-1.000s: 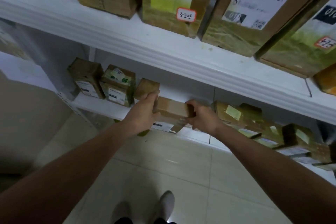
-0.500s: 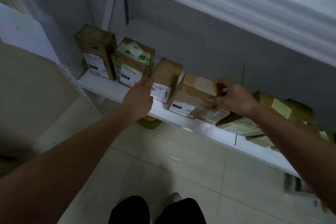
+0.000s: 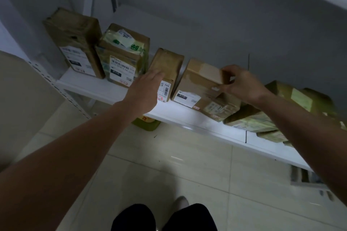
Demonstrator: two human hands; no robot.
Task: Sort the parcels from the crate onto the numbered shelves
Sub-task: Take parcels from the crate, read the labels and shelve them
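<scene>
Head view. The tan parcel (image 3: 199,80) sat tilted on the lower shelf (image 3: 105,88), label face toward the front edge. It stood between a narrow parcel (image 3: 167,63) just to its left and a heap of parcels (image 3: 272,110) crowding its right. The right hand (image 3: 242,86) held its upper right corner, thumb and fingers (image 3: 230,70) curled over the edge and clamped on the cardboard. The left hand (image 3: 144,92) lay against the narrow parcel's front, fingers (image 3: 155,75) straight and together, gripping nothing.

Handling, as judged: a small taped carton, stiff at the edges and probably light, since one corner pinch controlled it. The glossy tape could slip, so the bare cardboard corners and opposite side faces look the surer hold. Contents unknown, so set down rather than drop.

Surface: a white, smooth shelf board, likely slick enough for boxes to slide. Two taller parcels (image 3: 75,43) stood at the left end by a perforated upright (image 3: 47,78).

Room: grey wall (image 3: 206,24) behind, pale tiled floor (image 3: 169,155) below, dim light. A green thing (image 3: 146,124) lay under the shelf; could not tell what.
</scene>
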